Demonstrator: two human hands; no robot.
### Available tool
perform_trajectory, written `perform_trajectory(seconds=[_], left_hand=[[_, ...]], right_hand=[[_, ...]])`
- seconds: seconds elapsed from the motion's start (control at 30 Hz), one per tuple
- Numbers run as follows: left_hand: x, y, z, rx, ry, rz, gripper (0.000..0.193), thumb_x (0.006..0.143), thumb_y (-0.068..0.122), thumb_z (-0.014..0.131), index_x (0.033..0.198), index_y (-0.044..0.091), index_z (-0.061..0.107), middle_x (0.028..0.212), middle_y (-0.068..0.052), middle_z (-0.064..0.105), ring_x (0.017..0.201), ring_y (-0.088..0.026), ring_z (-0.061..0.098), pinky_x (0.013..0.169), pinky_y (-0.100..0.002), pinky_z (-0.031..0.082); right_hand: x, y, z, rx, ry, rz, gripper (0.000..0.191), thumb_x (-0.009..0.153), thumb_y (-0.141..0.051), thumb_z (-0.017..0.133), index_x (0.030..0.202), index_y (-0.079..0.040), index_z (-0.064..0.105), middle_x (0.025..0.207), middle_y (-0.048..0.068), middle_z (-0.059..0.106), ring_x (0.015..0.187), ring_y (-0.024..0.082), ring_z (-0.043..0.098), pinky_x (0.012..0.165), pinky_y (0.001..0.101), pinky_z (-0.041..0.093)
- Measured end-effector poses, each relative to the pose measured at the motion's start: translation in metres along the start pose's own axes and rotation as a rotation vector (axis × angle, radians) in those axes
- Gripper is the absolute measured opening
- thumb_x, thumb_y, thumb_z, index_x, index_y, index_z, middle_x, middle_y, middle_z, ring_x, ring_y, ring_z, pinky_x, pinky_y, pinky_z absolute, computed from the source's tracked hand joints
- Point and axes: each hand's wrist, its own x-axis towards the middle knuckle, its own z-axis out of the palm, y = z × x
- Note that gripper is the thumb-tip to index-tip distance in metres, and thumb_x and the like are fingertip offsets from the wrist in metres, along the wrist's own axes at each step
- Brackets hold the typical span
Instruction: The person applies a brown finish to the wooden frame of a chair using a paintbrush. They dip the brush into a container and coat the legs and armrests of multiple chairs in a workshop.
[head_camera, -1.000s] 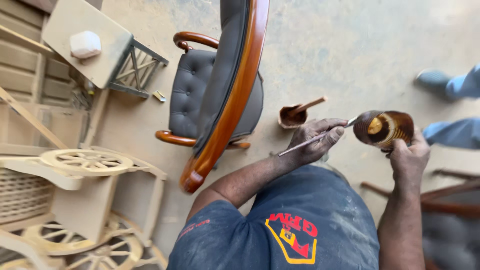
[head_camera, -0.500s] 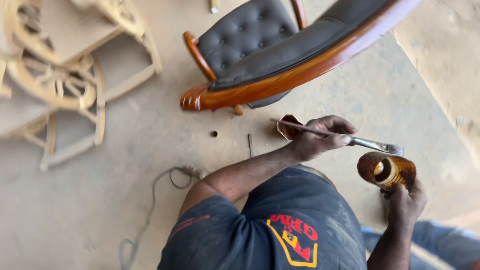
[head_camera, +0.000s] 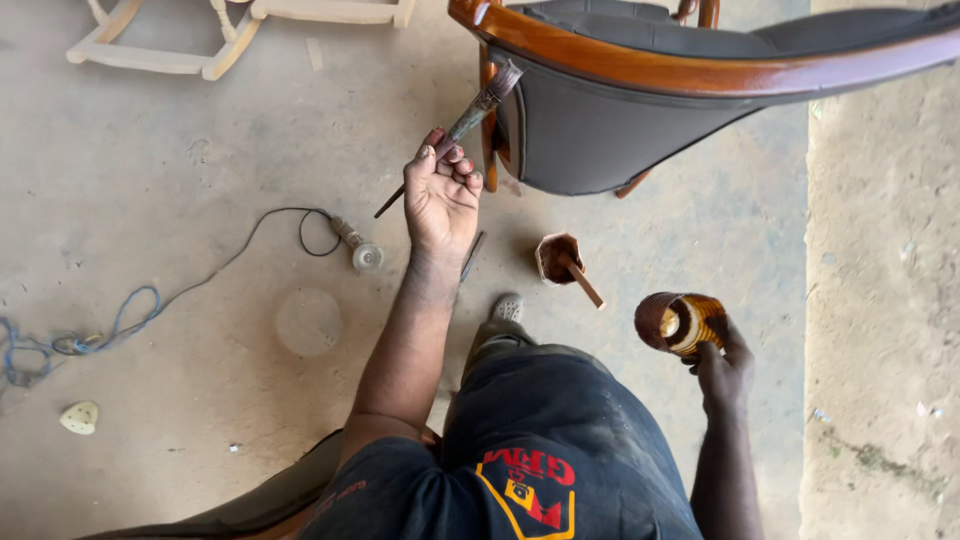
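the left hand (head_camera: 442, 198) is raised and curled tight around the thin handle of a paintbrush (head_camera: 470, 117), fingers folded over it; the brush slants up and away from the hand, its bristle end just beside the varnished wooden rail of the chair (head_camera: 640, 70), whether touching it i cannot tell. the right hand (head_camera: 722, 368) sits lower and out to the side, gripping a small stained tin (head_camera: 680, 321) from underneath, the tin tipped so its open mouth and glossy brown contents show. between the two hands, on the concrete floor (head_camera: 200, 400), stands a small cup (head_camera: 556, 257) with a stick leaning out of it. a shoe (head_camera: 508, 308) shows just below the left wrist. further out past the left hand lies an angle grinder (head_camera: 357, 246) with its black cable looping away toward a tangle of blue cord (head_camera: 70, 340). beyond that, at the far edge, lie pale unfinished wooden frames (head_camera: 180, 55). the chair's dark padded back rises above both hands.
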Motion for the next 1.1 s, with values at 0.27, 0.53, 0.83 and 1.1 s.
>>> perform_trajectory(seconds=[0.27, 0.53, 0.83, 1.1], left_hand=[[0.024, -0.014, 0.0, 0.019, 0.087, -0.006, 0.026, 0.097, 0.027, 0.068, 0.116, 0.009, 0.065, 0.094, -0.001, 0.064, 0.082, -0.012, 0.059, 0.073, -0.029, 0.052], [0.03, -0.016, -0.002, 0.054, 0.071, -0.024, 0.028, 0.097, 0.028, 0.069, 0.117, 0.009, 0.065, 0.095, 0.0, 0.064, 0.083, -0.011, 0.059, 0.074, -0.028, 0.052], [0.03, -0.019, -0.006, 0.058, 0.056, -0.004, 0.027, 0.097, 0.029, 0.071, 0.116, 0.009, 0.065, 0.095, -0.001, 0.064, 0.084, -0.011, 0.058, 0.074, -0.029, 0.052], [0.032, -0.02, -0.006, 0.096, 0.052, 0.041, 0.028, 0.098, 0.029, 0.071, 0.116, 0.008, 0.065, 0.096, -0.001, 0.064, 0.085, -0.011, 0.059, 0.075, -0.029, 0.052]], right_hand=[[0.001, -0.014, 0.017, 0.031, -0.039, 0.039, 0.061, 0.089, 0.004, 0.05, 0.15, -0.001, 0.053, 0.111, 0.015, 0.072, 0.069, 0.015, 0.068, 0.053, 0.0263, 0.05], [-0.002, -0.016, 0.014, 0.0, -0.019, 0.023, 0.057, 0.09, 0.004, 0.05, 0.147, 0.0, 0.057, 0.106, 0.016, 0.072, 0.07, 0.016, 0.067, 0.054, 0.0267, 0.049], [0.007, -0.024, 0.017, -0.025, -0.022, 0.007, 0.059, 0.089, 0.005, 0.05, 0.147, 0.0, 0.055, 0.106, 0.015, 0.072, 0.07, 0.016, 0.068, 0.054, 0.0273, 0.049], [0.013, -0.03, 0.02, -0.057, -0.022, 0.022, 0.06, 0.089, 0.006, 0.049, 0.148, 0.0, 0.054, 0.108, 0.017, 0.072, 0.071, 0.016, 0.068, 0.054, 0.0279, 0.05]])
